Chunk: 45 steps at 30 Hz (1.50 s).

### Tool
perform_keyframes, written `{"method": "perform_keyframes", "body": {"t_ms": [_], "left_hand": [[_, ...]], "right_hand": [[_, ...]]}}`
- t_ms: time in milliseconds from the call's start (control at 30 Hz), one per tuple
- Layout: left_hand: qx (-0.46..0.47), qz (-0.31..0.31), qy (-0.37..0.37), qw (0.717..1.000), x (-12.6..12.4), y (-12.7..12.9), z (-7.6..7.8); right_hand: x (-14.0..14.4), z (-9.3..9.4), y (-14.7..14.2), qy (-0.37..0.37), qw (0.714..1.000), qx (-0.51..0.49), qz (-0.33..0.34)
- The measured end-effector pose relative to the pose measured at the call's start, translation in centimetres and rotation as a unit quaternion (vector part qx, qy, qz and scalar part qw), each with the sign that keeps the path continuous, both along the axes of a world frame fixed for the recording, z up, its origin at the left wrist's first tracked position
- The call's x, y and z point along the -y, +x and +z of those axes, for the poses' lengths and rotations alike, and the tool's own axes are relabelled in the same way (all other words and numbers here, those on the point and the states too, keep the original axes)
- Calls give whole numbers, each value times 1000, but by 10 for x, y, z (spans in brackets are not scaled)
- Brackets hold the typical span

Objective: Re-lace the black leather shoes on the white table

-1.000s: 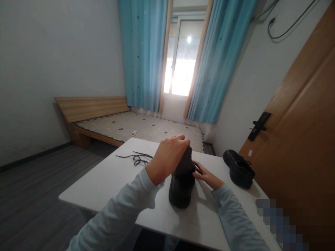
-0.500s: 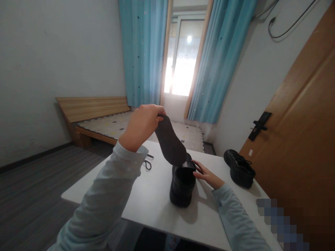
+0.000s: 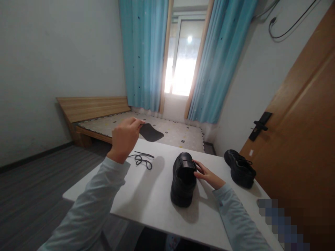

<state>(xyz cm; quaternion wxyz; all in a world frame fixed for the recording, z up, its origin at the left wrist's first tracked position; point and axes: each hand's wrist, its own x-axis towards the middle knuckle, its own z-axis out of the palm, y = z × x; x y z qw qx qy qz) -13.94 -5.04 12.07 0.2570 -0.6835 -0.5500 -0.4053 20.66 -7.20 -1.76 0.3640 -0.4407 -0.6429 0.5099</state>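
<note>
The left hand [image 3: 125,138] pinches a flat dark grey insole [image 3: 151,132], held in the air beyond the unlaced black leather shoe [image 3: 183,179]. The right hand [image 3: 208,175] steadies that shoe's side on the white surface [image 3: 146,198], its grip only resting. Judged step: insole removed; setting it down comes next.

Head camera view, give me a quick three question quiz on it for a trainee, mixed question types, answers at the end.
1. True or false: the left hand holds the dark insole in the air, clear of the white table.
2. Multiple choice: what does the right hand touch? A) the loose black lace B) the near black shoe C) the far black shoe
3. Fill in: the loose black lace lies on the table to the ____ of the near black shoe.

Key: 1 true; 2 B; 3 left
</note>
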Motion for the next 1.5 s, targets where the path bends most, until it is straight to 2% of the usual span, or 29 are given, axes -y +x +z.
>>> {"method": "perform_keyframes", "body": {"t_ms": [133, 267, 467, 700, 1033, 1233, 1367, 1500], "left_hand": [[-63, -28, -62, 996, 3, -6, -40], [-97, -52, -156, 982, 14, -9, -68], [-121, -81, -215, 966, 27, -14, -99], [-108, -46, -317, 941, 37, -28, -121], [-79, -38, -405, 910, 38, -53, -138], [-87, -42, -450, 888, 39, -53, -136], [-81, -37, -430, 898, 47, -31, -121], [-82, -115, -367, 920, 61, 14, -100]], "right_hand": [[0, 0, 0, 1, 1000, 0, 0], [0, 0, 0, 3, 1000, -1, -1], [-1, -1, 0, 7, 1000, -3, 6], [-4, -4, 1, 12, 1000, -2, 5], [-5, -3, 2, 16, 1000, 3, -1], [-5, -4, 2, 19, 1000, 3, -2], [-6, -6, 3, 14, 1000, 7, -8], [-5, -5, 3, 10, 1000, 5, -9]]}}
